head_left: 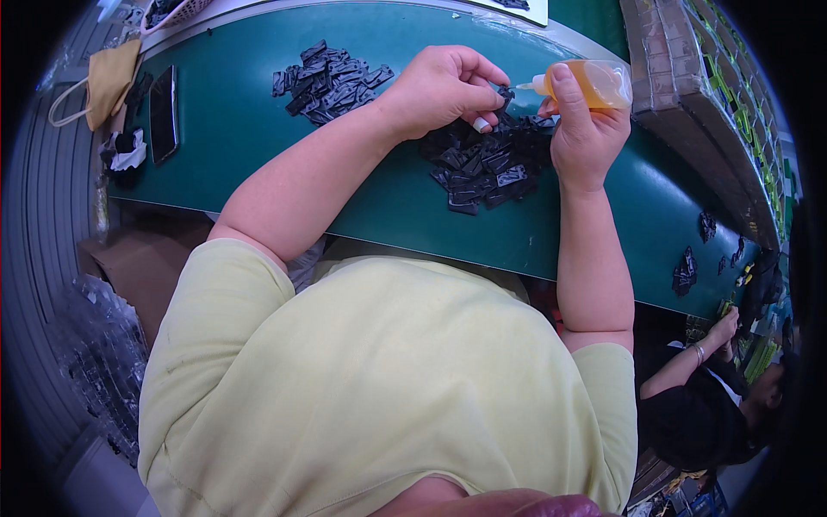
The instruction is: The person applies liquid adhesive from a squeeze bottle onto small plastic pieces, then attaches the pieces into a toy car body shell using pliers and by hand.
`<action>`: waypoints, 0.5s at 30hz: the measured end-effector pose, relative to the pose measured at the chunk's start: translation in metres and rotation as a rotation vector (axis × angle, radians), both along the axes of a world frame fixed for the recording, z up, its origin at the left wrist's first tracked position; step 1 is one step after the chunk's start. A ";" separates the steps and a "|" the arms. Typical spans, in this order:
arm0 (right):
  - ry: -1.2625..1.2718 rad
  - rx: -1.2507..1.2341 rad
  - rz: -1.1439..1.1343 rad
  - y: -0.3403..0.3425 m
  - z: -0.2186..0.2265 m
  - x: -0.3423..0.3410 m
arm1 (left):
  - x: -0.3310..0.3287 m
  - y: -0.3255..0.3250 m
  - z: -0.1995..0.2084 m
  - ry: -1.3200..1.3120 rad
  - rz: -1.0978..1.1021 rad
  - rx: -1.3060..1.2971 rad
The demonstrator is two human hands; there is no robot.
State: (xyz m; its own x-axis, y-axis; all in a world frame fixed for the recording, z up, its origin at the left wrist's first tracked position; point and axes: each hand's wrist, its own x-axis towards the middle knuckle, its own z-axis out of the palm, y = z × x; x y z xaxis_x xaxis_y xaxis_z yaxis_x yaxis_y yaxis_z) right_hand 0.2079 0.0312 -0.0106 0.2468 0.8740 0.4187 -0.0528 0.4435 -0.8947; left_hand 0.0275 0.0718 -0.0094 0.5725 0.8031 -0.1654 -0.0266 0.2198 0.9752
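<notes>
A small black plastic part [505, 96] is pinched between the fingertips of my left hand [444, 90]. My right hand [587, 138] is wrapped round a clear squeeze bottle [599, 84] of amber liquid, tipped on its side. The bottle's thin nozzle points left and reaches to the black part; whether it touches cannot be made out. Under both hands lies a heap of flat black plastic parts [487, 172]. A second heap of similar black parts [332, 82] sits to the left, beyond my left forearm.
The green table [379, 207] carries a dark phone [163, 114] at left, near a tan face mask [110, 82]. A box-like rack [680, 95] stands along the right. Small black parts [686, 271] lie at far right, where another person's hand [724, 327] works.
</notes>
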 end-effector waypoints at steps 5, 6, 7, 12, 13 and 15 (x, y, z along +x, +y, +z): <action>-0.010 0.068 -0.075 0.001 0.001 -0.003 | -0.001 0.001 -0.001 0.011 0.007 0.002; -0.010 0.069 -0.073 0.001 0.002 -0.001 | -0.001 0.001 0.000 0.008 0.015 -0.013; 0.062 0.063 -0.045 0.001 0.004 0.002 | -0.002 0.001 0.000 0.008 0.017 -0.013; 0.200 0.029 0.082 -0.003 0.007 0.004 | -0.003 0.002 0.000 -0.029 0.054 -0.073; 0.163 0.003 0.096 -0.004 0.006 0.003 | -0.003 0.002 0.000 -0.029 0.056 -0.073; 0.127 -0.024 0.111 -0.005 0.006 0.001 | -0.003 0.002 0.001 -0.011 0.064 -0.058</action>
State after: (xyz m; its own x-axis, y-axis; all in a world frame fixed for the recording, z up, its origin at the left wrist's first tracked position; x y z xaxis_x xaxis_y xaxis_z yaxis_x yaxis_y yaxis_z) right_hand 0.2091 0.0258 -0.0050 0.1979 0.9082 0.3688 -0.2131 0.4071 -0.8882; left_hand 0.0249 0.0738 -0.0086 0.5220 0.8276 -0.2065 -0.0535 0.2734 0.9604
